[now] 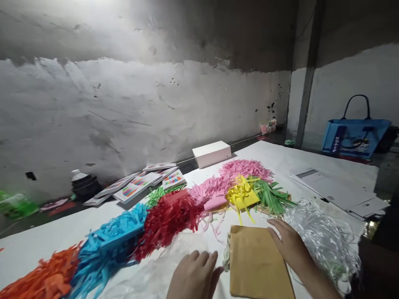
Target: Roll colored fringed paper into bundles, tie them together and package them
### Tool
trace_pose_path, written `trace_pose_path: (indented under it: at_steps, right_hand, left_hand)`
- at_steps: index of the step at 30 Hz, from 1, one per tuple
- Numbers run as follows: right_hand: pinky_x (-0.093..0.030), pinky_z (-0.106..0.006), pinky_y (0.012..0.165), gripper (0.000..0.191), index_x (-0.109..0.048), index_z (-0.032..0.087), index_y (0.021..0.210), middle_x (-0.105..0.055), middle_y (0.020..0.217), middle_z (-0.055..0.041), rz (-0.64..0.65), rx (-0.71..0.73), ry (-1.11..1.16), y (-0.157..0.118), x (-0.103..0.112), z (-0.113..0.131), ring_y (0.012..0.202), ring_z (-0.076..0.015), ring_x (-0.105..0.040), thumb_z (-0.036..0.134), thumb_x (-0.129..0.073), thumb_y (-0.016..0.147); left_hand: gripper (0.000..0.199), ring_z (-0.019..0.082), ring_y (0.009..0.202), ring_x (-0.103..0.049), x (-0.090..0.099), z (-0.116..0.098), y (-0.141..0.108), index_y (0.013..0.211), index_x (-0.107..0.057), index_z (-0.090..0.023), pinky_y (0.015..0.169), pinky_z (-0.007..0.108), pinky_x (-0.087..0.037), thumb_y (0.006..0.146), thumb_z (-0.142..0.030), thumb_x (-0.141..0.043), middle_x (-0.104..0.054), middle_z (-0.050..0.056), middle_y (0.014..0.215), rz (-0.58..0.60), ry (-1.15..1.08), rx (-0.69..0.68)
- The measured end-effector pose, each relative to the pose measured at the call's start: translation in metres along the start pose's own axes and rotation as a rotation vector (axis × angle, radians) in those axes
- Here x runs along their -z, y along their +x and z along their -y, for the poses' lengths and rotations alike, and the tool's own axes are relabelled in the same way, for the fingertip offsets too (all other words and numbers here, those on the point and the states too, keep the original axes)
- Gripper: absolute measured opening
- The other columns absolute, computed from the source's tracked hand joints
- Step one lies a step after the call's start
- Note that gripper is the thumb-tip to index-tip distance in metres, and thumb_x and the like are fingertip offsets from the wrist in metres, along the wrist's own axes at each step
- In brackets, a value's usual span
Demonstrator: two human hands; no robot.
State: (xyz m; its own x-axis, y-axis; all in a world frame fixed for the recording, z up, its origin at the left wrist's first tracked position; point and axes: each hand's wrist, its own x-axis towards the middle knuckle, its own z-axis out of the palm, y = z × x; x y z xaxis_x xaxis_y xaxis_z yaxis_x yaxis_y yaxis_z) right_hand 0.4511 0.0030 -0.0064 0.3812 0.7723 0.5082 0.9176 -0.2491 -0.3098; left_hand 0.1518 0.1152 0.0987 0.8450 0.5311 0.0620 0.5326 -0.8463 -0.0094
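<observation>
A flat brown paper piece (260, 263) lies at the front of the white-covered table. My right hand (288, 243) rests on its upper right edge, fingers apart. Left of it is my left hand (195, 274), its fingers curled; whether they hold anything is hidden. A pale crumpled bit (227, 253) shows at the brown piece's left edge. Clear plastic film (162, 265) lies beside my left hand. Behind are fringed paper bundles: orange (52, 274), blue (114, 232), red (171, 216), pink (215, 191), yellow (245, 195) and green (271, 197).
Clear shredded strands (322, 232) are heaped at the right, with white printed sheets (333, 189) behind them. A white box (212, 155) and several printed boxes (140, 185) stand near the wall. A blue bag (357, 137) is at the far right.
</observation>
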Motion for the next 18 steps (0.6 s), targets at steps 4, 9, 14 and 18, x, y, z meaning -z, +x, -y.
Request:
trace_pose_path:
  at_steps: [4,9,14,18]
  right_hand:
    - [-0.051,-0.045,0.098,0.026,-0.066,0.016,0.117,-0.066,0.123,-0.0097,0.122,-0.203,-0.118,0.068,-0.011,-0.02,0.113,-0.0239,-0.064,0.028,-0.064,0.095]
    - [-0.053,-0.048,0.094,0.04,-0.056,0.019,0.132,-0.057,0.134,-0.01,0.195,-0.374,-0.212,0.121,-0.022,-0.038,0.114,-0.0253,-0.061,0.036,-0.063,0.096]
    - [-0.055,-0.043,0.089,0.034,-0.059,0.018,0.125,-0.062,0.125,-0.0084,0.276,-0.278,-0.165,0.137,-0.023,-0.064,0.105,-0.0219,-0.064,0.036,-0.062,0.097]
    - [-0.055,-0.043,0.089,0.032,-0.06,0.018,0.124,-0.062,0.125,-0.0084,0.269,-0.103,-0.076,0.131,-0.035,-0.053,0.105,-0.0214,-0.064,0.036,-0.062,0.097]
  left_hand:
    - [0.021,0.037,0.104,-0.062,0.023,-0.035,0.077,0.101,-0.071,-0.017,0.087,0.049,-0.048,0.088,-0.033,-0.066,-0.07,0.015,0.102,0.147,0.003,0.013]
    - [0.036,0.033,0.105,-0.062,0.001,-0.012,0.11,0.105,-0.071,-0.021,0.097,0.05,-0.043,0.073,-0.036,-0.08,-0.069,0.011,0.107,0.246,-0.047,-0.101]
    - [0.033,0.028,0.111,-0.063,-0.012,0.032,0.103,0.113,-0.07,-0.024,0.096,0.039,-0.049,0.08,-0.025,-0.072,-0.069,0.008,0.119,0.235,-0.22,-0.112]
    - [0.026,0.024,0.11,-0.065,-0.002,0.022,0.144,0.113,-0.07,-0.023,0.096,0.035,-0.051,0.089,-0.02,-0.06,-0.07,0.008,0.12,0.053,-0.398,-0.167]
